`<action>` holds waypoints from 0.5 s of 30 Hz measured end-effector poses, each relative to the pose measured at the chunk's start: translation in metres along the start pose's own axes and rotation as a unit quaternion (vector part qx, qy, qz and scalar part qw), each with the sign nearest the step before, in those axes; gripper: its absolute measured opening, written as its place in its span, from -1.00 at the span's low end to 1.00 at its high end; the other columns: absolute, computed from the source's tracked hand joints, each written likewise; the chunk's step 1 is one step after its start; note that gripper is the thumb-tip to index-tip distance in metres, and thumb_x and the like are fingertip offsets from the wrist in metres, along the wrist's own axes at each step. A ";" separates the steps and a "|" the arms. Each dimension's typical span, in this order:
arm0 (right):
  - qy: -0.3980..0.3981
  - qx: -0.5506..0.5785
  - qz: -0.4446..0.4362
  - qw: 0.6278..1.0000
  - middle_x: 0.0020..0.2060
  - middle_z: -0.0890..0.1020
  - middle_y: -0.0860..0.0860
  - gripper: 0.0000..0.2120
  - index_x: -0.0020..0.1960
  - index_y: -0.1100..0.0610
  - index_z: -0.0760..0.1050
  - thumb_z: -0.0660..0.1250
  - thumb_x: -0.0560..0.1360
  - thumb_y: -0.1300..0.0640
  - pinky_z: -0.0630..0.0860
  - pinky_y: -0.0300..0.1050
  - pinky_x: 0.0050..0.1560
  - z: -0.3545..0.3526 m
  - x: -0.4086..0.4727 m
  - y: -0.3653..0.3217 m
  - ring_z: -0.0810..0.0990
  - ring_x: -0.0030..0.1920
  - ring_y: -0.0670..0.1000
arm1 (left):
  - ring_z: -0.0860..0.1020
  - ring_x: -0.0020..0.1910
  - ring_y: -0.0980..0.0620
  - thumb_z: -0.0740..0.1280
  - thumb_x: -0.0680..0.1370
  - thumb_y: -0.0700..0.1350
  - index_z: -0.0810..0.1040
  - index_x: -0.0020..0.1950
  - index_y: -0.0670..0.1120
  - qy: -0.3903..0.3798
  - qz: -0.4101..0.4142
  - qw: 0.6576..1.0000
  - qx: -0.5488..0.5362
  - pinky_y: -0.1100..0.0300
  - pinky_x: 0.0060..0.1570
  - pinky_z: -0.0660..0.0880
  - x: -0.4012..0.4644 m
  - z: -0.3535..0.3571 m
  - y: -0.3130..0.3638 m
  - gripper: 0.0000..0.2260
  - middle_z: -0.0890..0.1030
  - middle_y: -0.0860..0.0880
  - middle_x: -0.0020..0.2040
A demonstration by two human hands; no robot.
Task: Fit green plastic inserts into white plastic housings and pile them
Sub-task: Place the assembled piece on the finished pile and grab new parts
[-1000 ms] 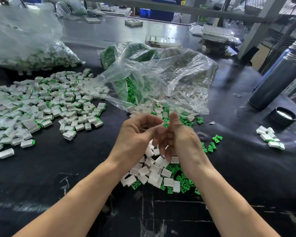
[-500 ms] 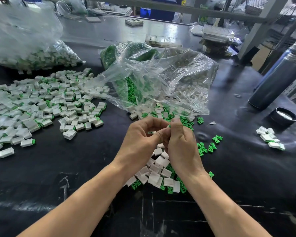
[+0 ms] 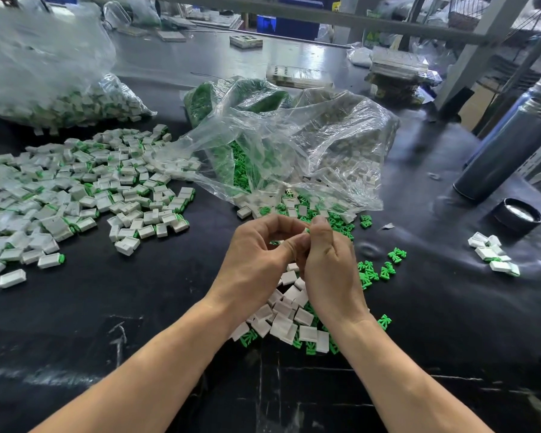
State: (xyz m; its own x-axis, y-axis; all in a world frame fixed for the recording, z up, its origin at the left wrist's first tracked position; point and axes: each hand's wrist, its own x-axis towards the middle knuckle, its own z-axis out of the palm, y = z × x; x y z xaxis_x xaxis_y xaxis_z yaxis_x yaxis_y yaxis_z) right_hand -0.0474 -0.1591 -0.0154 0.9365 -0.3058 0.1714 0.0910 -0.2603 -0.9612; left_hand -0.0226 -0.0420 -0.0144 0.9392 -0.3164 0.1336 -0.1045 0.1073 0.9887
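Observation:
My left hand [image 3: 256, 260] and my right hand [image 3: 328, 267] meet fingertip to fingertip above the black table. Between them they pinch a small white housing with a green insert [image 3: 305, 231], mostly hidden by the fingers. Below my hands lies a loose heap of white housings [image 3: 289, 320] mixed with green inserts [image 3: 370, 273]. A wide pile of fitted white-and-green pieces [image 3: 85, 195] spreads over the left of the table.
An open clear bag [image 3: 294, 145] of green inserts and white housings lies behind my hands. Another full bag [image 3: 47, 85] sits at the far left. A dark metal flask [image 3: 509, 145], its black cap [image 3: 519, 214] and a few white pieces [image 3: 491, 254] are at the right.
My hands have closed together and moved slightly away from me, the fingertips now pressing on the small piece between them.

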 end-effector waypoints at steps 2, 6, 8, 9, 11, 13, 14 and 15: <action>-0.011 0.016 0.027 0.999 -0.49 0.54 -0.18 -0.39 -0.31 -0.06 0.64 -0.01 0.62 -0.31 0.45 -0.22 -0.30 -0.001 -0.001 -0.001 0.52 -0.40 -0.18 | 0.66 -0.16 0.01 0.48 0.50 -0.06 0.68 -0.01 -0.13 0.006 0.002 1.000 0.002 0.10 -0.10 0.58 0.000 0.000 0.000 -0.84 0.72 -0.11 -0.11; -0.003 -0.017 0.002 1.000 -0.52 0.52 -0.25 -0.36 -0.36 -0.10 0.60 -0.02 0.69 -0.31 0.35 -0.38 -0.37 -0.010 -0.001 -0.002 0.49 -0.46 -0.23 | 0.68 -0.10 0.00 0.52 0.53 -0.11 0.68 -0.01 -0.07 0.033 0.007 0.999 0.035 0.14 -0.07 0.61 0.002 -0.006 0.000 -0.92 0.73 -0.04 -0.10; 0.017 -0.058 -0.011 0.998 -0.46 0.56 -0.26 -0.43 -0.26 -0.03 0.62 0.04 0.71 -0.26 0.35 -0.34 -0.35 -0.017 0.002 0.000 0.51 -0.42 -0.22 | 0.65 -0.14 0.15 0.51 0.54 -0.11 0.68 -0.03 0.01 0.051 0.017 0.993 0.105 0.28 -0.12 0.59 0.005 -0.015 0.000 -0.95 0.71 0.07 -0.13; 0.030 -0.075 -0.018 0.997 -0.43 0.59 -0.25 -0.50 -0.22 -0.02 0.61 0.10 0.71 -0.21 0.35 -0.35 -0.35 -0.020 0.004 0.001 0.52 -0.40 -0.22 | 0.64 -0.15 0.18 0.50 0.54 -0.10 0.67 -0.04 0.04 0.060 0.014 0.988 0.143 0.29 -0.13 0.59 0.007 -0.022 0.000 -0.94 0.70 0.10 -0.14; 0.052 -0.105 -0.022 0.993 -0.38 0.64 -0.17 -0.65 -0.19 -0.03 0.59 0.21 0.70 -0.11 0.38 -0.37 -0.37 -0.024 0.008 0.004 0.54 -0.38 -0.19 | 0.64 -0.17 0.21 0.50 0.54 -0.10 0.66 -0.05 0.08 0.083 0.002 0.971 0.225 0.36 -0.20 0.57 0.011 -0.037 -0.002 -0.92 0.68 0.14 -0.16; 0.058 -0.125 -0.012 0.990 -0.34 0.67 -0.08 -0.76 -0.14 -0.04 0.57 0.29 0.67 -0.05 0.47 -0.33 -0.29 -0.027 0.011 0.006 0.62 -0.31 -0.15 | 0.62 -0.21 0.27 0.50 0.54 -0.08 0.63 -0.05 0.10 0.115 -0.010 0.939 0.324 0.42 -0.26 0.52 0.015 -0.053 -0.002 -0.91 0.65 0.15 -0.22; 0.057 -0.130 -0.006 0.990 -0.30 0.68 -0.07 -0.81 -0.11 -0.05 0.57 0.32 0.66 -0.03 0.55 -0.22 -0.18 -0.028 0.013 0.007 0.67 -0.24 -0.09 | 0.62 -0.23 0.25 0.50 0.54 -0.08 0.63 -0.05 0.11 0.132 -0.016 0.920 0.370 0.41 -0.25 0.50 0.017 -0.061 -0.002 -0.90 0.64 0.17 -0.22; 0.056 -0.134 0.002 0.989 -0.25 0.69 -0.07 -0.86 -0.07 -0.04 0.58 0.34 0.65 -0.01 0.60 -0.09 -0.10 -0.030 0.014 0.008 0.70 -0.18 -0.03 | 0.61 -0.22 0.22 0.50 0.54 -0.08 0.63 -0.05 0.11 0.150 -0.019 0.899 0.410 0.32 -0.18 0.51 0.019 -0.069 -0.001 -0.90 0.64 0.18 -0.19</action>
State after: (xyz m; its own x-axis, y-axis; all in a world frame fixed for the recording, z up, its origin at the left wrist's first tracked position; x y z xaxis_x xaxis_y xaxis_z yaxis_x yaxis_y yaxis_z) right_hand -0.0436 -0.1928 -0.0141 0.8920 -0.4025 0.2059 -0.0192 -0.4888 -0.8722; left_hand 0.0181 0.0170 -0.0180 0.9805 -0.0226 0.1954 -0.1601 -0.6690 0.7258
